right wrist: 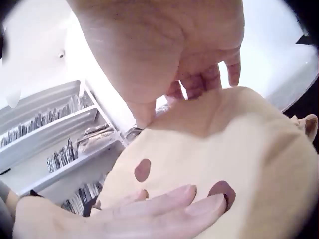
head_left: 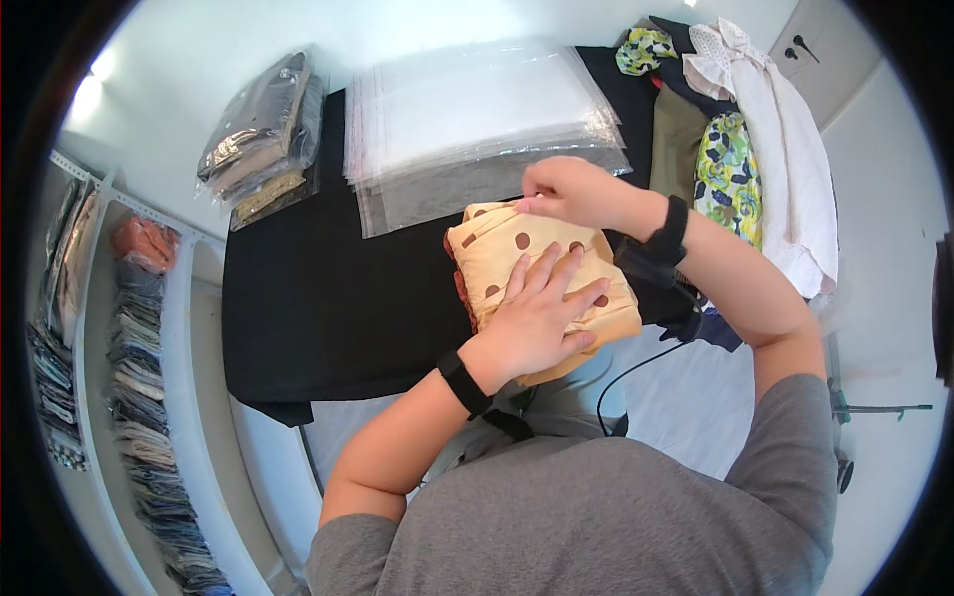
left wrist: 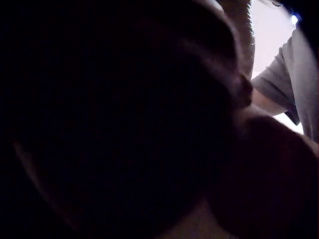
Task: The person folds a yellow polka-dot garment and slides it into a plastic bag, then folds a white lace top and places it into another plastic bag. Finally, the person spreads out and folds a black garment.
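Observation:
A folded yellow cloth with brown spots [head_left: 505, 260] lies at the black table's front edge, with a reddish-brown edge showing on its left side. My left hand [head_left: 537, 320] rests flat on the cloth, fingers spread. At the cloth's far edge my right hand [head_left: 576, 191] pinches the fabric between thumb and fingers. The right wrist view has the right hand [right wrist: 174, 50] gripping the top edge of the cloth [right wrist: 184, 144], and the left hand's fingers [right wrist: 164, 206] lying across it below. Most of the left wrist view is dark.
Clear plastic bags [head_left: 477, 119] lie stacked at the table's back. Bagged garments [head_left: 263, 124] sit at the back left, and loose clothes [head_left: 785, 149] are heaped at the right. Shelves of packed clothes [head_left: 144, 397] stand on the left. A cable [head_left: 636, 368] hangs near the right wrist.

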`<state>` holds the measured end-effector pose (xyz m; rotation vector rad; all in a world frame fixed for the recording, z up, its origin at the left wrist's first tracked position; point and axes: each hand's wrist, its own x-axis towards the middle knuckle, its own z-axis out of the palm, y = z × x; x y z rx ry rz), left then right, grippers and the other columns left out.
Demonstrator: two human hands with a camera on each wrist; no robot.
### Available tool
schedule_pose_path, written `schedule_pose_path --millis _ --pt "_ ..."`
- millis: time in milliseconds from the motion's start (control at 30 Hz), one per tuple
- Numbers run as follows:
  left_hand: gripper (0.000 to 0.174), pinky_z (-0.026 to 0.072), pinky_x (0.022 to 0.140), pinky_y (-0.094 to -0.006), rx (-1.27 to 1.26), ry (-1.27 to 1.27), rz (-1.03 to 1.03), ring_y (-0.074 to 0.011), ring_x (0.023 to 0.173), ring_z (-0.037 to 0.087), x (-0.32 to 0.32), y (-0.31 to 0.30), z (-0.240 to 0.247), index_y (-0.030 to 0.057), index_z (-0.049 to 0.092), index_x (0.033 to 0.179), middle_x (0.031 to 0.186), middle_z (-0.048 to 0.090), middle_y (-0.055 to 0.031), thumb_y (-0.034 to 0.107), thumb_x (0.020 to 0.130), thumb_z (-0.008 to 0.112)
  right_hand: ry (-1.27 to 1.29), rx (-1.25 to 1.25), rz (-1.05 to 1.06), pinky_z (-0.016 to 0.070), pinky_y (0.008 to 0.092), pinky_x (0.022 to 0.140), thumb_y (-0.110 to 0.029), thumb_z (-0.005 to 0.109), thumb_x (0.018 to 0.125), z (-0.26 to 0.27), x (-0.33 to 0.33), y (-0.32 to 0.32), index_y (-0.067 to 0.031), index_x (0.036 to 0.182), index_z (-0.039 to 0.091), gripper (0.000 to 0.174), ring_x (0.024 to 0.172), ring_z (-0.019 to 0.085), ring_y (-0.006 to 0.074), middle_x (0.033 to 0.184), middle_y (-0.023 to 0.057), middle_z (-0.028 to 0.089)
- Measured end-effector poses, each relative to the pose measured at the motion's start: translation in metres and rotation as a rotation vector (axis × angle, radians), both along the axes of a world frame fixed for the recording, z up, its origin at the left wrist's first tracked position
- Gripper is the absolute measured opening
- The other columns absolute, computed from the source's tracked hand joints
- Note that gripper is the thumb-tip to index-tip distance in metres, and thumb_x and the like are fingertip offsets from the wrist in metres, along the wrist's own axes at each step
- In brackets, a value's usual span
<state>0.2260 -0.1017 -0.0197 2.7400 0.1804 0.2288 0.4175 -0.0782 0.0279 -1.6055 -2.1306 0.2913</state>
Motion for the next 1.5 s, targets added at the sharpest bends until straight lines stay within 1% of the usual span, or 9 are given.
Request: schedule_pose_path --millis 233,567,633,700,867,1167,1367,1433,1500 --pt "0.058 0.01 0.109 -0.0546 -0.03 -0.032 -0.026 -0.0362 0.138 0.015 -0.001 0.001 0.002 0.023 0.044 0.135 0.148 0.021 -0.0173 0.045 0.083 0.058 -0.351 -0.074 -0.118 0.0465 0.0456 0.062 -0.038 0.048 0.091 -0.021 0.01 0.031 -0.0079 0.075 0.059 0.036 0.068 0.06 0.0352 0.066 0.0141 0.059" --pt "0.045 0.0239 0.107 -0.0467 -0.121 -0.165 -0.054 -0.0349 0.131 0.032 -0.002 0.022 -0.012 0.0144 0.051 0.127 0.14 0.037 -0.0187 0.023 0.084 0.06 0.094 -0.1 -0.409 0.0457 0.0417 0.066 -0.012 0.054 0.087 0.014 -0.05 -0.111 -0.0007 0.091 0.052 0.013 0.079 0.058 0.0379 0.084 0.0197 0.057" --pt "0.029 0.0406 0.095 -0.0376 -0.866 -0.37 -0.072 -0.028 0.11 0.054 -0.008 0.037 -0.013 0.005 0.058 0.113 0.117 0.058 -0.0149 0.007 0.084 0.056 0.202 -0.05 -0.361 0.0451 0.0437 0.069 -0.008 0.058 0.081 -0.019 -0.067 -0.126 -0.0011 0.092 0.048 0.017 0.078 0.056 0.0375 0.082 0.0192 0.055" --pt "0.018 0.0469 0.081 -0.029 -0.891 -0.64 0.224 -0.0179 0.088 0.059 -0.031 0.04 -0.002 -0.0007 0.06 0.1 0.091 0.063 -0.0072 -0.002 0.084 0.052 0.175 0.058 -0.424 0.0444 0.0407 0.071 -0.006 0.061 0.077 -0.036 -0.073 -0.131 -0.0019 0.093 0.048 0.021 0.08 0.054 0.0348 0.084 0.0163 0.052" --pt "0.038 0.044 0.089 -0.0283 -1.128 -0.867 0.855 -0.0176 0.097 0.057 -0.054 0.047 -0.008 -0.0053 0.045 0.119 0.109 0.057 -0.012 0.011 0.088 0.057 0.26 0.185 -0.473 0.0432 0.0398 0.074 -0.006 0.062 0.076 -0.055 -0.077 -0.133 -0.0029 0.099 0.049 0.026 0.083 0.053 0.0324 0.085 0.0137 0.051" --pt "0.05 0.0453 0.092 -0.0306 -1.795 -0.575 0.349 -0.0188 0.106 0.056 -0.026 0.01 0.015 0.0004 0.038 0.126 0.12 0.053 -0.0116 0.004 0.081 0.061 0.332 0.142 -0.502 0.0429 0.0398 0.079 -0.002 0.059 0.077 -0.035 -0.089 -0.141 -0.0032 0.118 0.047 0.043 0.089 0.053 0.0324 0.092 0.0152 0.052" --pt "0.052 0.0486 0.082 -0.0357 -0.123 -0.751 0.278 -0.0291 0.103 0.059 -0.046 -0.025 0.09 0.005 0.051 0.112 0.108 0.06 -0.015 0.003 0.064 0.072 0.581 0.324 -0.105 0.0362 0.0357 0.102 -0.01 0.05 0.092 -0.041 -0.075 -0.146 -0.001 0.134 0.036 0.046 0.127 0.04 0.0246 0.139 0.014 0.04" --pt "0.049 0.048 0.082 -0.0372 0.352 -0.602 0.235 -0.0337 0.102 0.058 -0.045 -0.018 0.086 0.0073 0.054 0.109 0.112 0.06 -0.0137 0.011 0.063 0.072 1.747 -0.083 -0.184 0.0385 0.0386 0.102 -0.016 0.048 0.094 -0.03 -0.076 -0.146 0.0008 0.134 0.038 0.044 0.121 0.048 0.0254 0.135 0.0141 0.045" --pt "0.048 0.043 0.09 -0.0391 0.422 -0.492 0.203 -0.0319 0.11 0.053 -0.047 -0.016 0.062 0.0081 0.053 0.111 0.118 0.057 -0.0131 0.012 0.065 0.07 1.939 -0.341 -0.325 0.0405 0.0407 0.1 -0.033 0.037 0.098 -0.045 -0.049 -0.135 0.0049 0.132 0.037 0.051 0.113 0.055 0.026 0.127 0.0184 0.052"
